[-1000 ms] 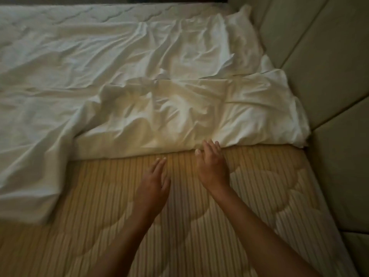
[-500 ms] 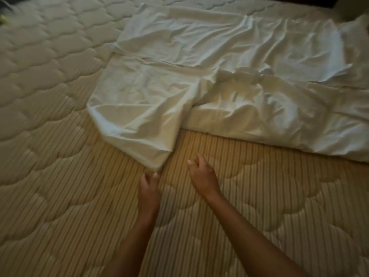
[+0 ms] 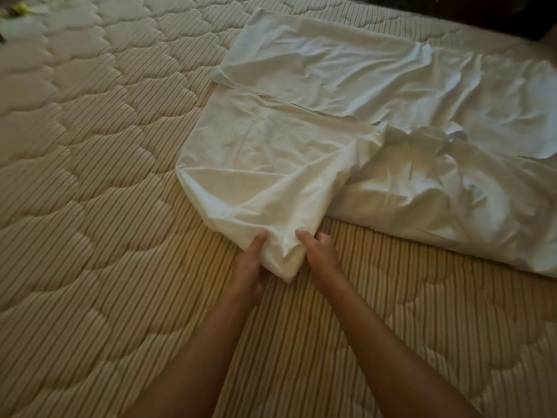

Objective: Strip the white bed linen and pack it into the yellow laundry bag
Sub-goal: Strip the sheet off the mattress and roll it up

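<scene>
Head view shows the white bed linen (image 3: 346, 152) lying crumpled on the bare quilted mattress (image 3: 105, 206), its bulk stretching toward the right edge while one corner narrows to a point aimed at the person. The left hand (image 3: 250, 267) and right hand (image 3: 321, 254) flank that corner, thumbs on top and fingers curled, pinching the cloth between them. Something yellow (image 3: 19, 7), too blurred to identify, shows at the far left corner.

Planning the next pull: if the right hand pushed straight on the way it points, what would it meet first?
Likely more of the white sheet that the right hand already pinches, its fold rising just ahead; depth is unclear.
</scene>
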